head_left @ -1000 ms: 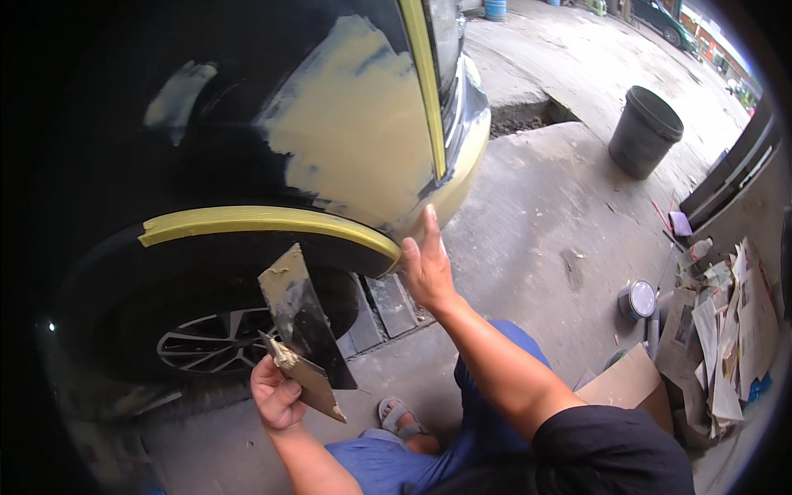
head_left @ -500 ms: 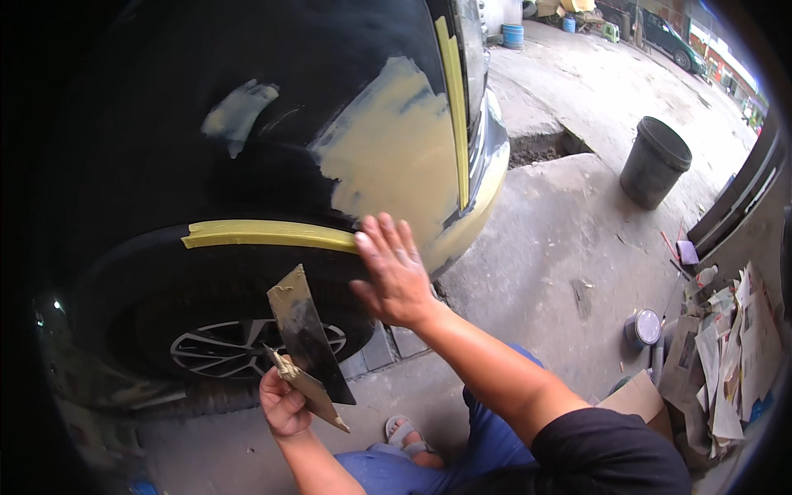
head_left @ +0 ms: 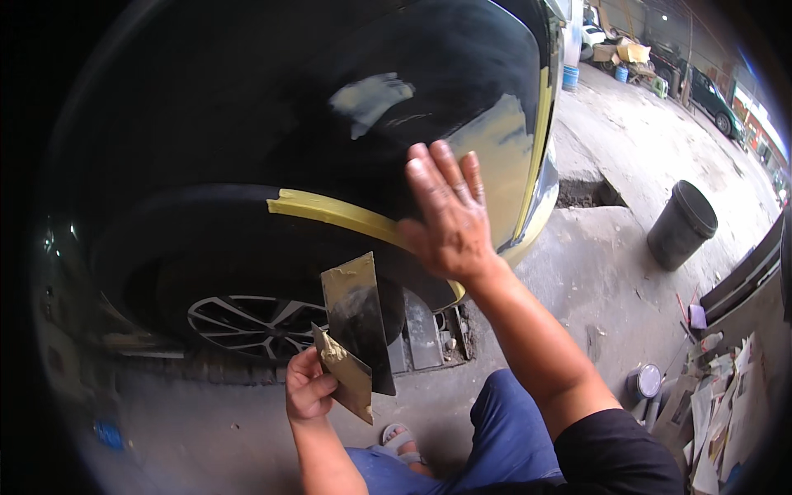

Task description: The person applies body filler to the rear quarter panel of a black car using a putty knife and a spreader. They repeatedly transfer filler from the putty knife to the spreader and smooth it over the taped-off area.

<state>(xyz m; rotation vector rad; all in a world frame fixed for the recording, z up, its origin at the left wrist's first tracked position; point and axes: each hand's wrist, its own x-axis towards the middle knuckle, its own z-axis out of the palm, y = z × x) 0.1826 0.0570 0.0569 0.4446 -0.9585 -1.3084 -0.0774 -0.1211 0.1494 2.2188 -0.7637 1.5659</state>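
A black car body panel (head_left: 247, 132) curves in front of me. A broad beige filler patch (head_left: 499, 157) covers its right end, with a smaller pale smear (head_left: 371, 101) left of it. Yellow masking tape (head_left: 334, 213) follows the wheel arch, and another strip runs down the right edge. My right hand (head_left: 454, 219) holds nothing, fingers stretched toward the panel just left of the patch; I cannot tell whether it touches. Low before the wheel (head_left: 256, 323), my left hand (head_left: 309, 388) grips two flat filler spreaders: a large dark one (head_left: 360, 334) and a smaller one (head_left: 353, 386) with beige filler on it.
A black bucket (head_left: 681, 227) stands on the concrete floor (head_left: 569, 280) to the right, near a broken hole (head_left: 587, 194). Nearer me on the right are a tin (head_left: 645, 381) and piled papers (head_left: 714, 404). A dark vehicle (head_left: 714, 103) is parked far off.
My view has swung left, so the car sits farther right in it. My right hand has moved up and left along the panel, from the patch's lower edge. The left hand keeps both spreaders.
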